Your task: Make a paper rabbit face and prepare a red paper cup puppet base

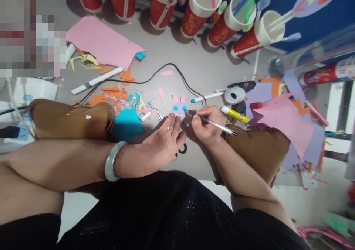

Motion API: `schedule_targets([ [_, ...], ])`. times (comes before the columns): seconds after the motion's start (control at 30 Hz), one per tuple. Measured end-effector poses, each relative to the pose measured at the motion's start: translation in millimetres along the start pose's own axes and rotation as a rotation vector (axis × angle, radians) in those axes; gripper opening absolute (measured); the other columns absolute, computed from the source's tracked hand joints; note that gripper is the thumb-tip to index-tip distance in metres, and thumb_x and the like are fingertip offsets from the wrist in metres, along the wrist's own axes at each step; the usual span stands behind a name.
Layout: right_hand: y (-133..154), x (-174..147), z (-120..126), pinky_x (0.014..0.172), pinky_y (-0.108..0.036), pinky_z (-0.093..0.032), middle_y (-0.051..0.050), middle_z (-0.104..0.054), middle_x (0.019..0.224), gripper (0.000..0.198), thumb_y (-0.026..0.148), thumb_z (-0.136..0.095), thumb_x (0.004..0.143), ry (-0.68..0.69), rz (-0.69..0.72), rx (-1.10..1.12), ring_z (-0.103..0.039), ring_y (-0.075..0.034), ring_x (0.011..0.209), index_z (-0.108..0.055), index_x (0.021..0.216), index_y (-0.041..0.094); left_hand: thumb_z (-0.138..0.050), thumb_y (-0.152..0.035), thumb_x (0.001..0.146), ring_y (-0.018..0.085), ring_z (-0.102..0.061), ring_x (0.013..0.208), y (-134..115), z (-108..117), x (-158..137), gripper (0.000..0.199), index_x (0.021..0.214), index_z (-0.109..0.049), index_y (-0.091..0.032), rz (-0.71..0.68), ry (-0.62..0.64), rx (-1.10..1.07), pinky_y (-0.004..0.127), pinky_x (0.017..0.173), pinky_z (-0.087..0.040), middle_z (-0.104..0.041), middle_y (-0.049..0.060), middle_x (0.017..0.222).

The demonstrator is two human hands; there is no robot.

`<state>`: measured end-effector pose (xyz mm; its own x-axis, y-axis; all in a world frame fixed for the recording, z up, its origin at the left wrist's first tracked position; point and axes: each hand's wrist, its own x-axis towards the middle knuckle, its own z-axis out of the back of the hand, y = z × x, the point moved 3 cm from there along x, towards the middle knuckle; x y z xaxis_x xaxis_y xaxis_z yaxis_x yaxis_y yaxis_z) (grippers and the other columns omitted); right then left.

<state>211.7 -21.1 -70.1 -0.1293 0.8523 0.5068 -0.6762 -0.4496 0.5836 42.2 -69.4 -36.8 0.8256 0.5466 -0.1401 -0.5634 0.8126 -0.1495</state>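
centrally, we list one small paper rabbit face [179,104], lilac with pink ears and blue eyes, lying flat on the grey desk [155,50] between two hands.

item: left hand [163,143], its fingers laid close together over the face's lower edge, presumably so that so light a piece does not slide; whether this grip also pinches the paper, we cannot tell.

item: right hand [208,123], its grip pinching a silver-and-black pen [219,125] low on the barrel, which we judge gives fine control; the tip is at the right-hand blue eye, though contact is too small for us to confirm.

item: scissors [159,117], partly covered by the left hand.

item: beside the right hand, a yellow-and-white tool [235,115], a white marker [208,96] and a tape dispenser [235,95], near enough, we suppose, for easy picking up.

item: to the left, orange and blue paper scraps [111,95], apart from the face.

item: along the back, red-and-white paper cups [191,21], upright, several holding straws, a placing that leaves us working room in front.
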Motion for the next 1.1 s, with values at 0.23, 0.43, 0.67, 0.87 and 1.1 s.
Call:
schedule_targets([
  [0.23, -2, -2, -1, 0.047, -0.028, -0.052, 0.003, -0.062, 0.064, 0.010, 0.025, -0.062, 0.081, 0.019, -0.045, -0.007, -0.060, -0.014, 0.050, -0.053, 0.082, 0.025, -0.071, -0.061, 0.087, 0.047, -0.046, 0.144, -1, -1, 0, 0.087, 0.146, -0.050, -0.001, 0.000, 0.015, 0.026, 0.062, 0.120, -0.032, -0.047, 0.035, 0.152],
  [0.43, -4, -3, -1, 0.048, -0.027, -0.052, 0.002, -0.064, 0.067, 0.010, 0.027, -0.062, 0.082, 0.030, -0.064, -0.002, -0.060, -0.014, 0.051, -0.053, 0.083, 0.024, -0.069, -0.059, 0.088, 0.048, -0.044, 0.146, 0, 2, 2, 0.085, 0.147, -0.050, -0.001, -0.013, 0.059, 0.005, 0.063, 0.120, -0.033, -0.045, 0.037, 0.152],
  [0.67, -2, -2, 0, 0.048, -0.027, -0.051, 0.001, -0.065, 0.070, 0.011, 0.024, -0.064, 0.082, 0.030, -0.034, 0.016, -0.061, -0.014, 0.051, -0.053, 0.084, 0.025, -0.067, -0.061, 0.089, 0.047, -0.045, 0.145, 0, 1, 1, 0.084, 0.147, -0.051, -0.003, -0.001, 0.037, 0.037, 0.062, 0.121, -0.033, -0.044, 0.036, 0.153],
  [0.87, -5, -3, 1, 0.046, -0.028, -0.051, 0.002, -0.062, 0.069, 0.012, 0.022, -0.063, 0.084, 0.012, -0.024, 0.053, -0.062, -0.015, 0.051, -0.051, 0.086, 0.026, -0.067, -0.064, 0.087, 0.046, -0.045, 0.145, -2, -6, 0, 0.085, 0.147, -0.052, -0.005, 0.006, 0.009, 0.073, 0.061, 0.120, -0.031, -0.047, 0.032, 0.153],
  [1.1, -6, -4, 2, 0.047, -0.031, -0.054, 0.000, -0.062, 0.070, 0.012, 0.023, -0.060, 0.086, 0.018, -0.015, 0.105, -0.064, -0.017, 0.053, -0.049, 0.088, 0.027, -0.063, -0.064, 0.090, 0.047, -0.044, 0.146, -3, -3, 1, 0.084, 0.148, -0.051, -0.005, -0.004, 0.051, 0.087, 0.061, 0.120, -0.031, -0.045, 0.034, 0.154],
])
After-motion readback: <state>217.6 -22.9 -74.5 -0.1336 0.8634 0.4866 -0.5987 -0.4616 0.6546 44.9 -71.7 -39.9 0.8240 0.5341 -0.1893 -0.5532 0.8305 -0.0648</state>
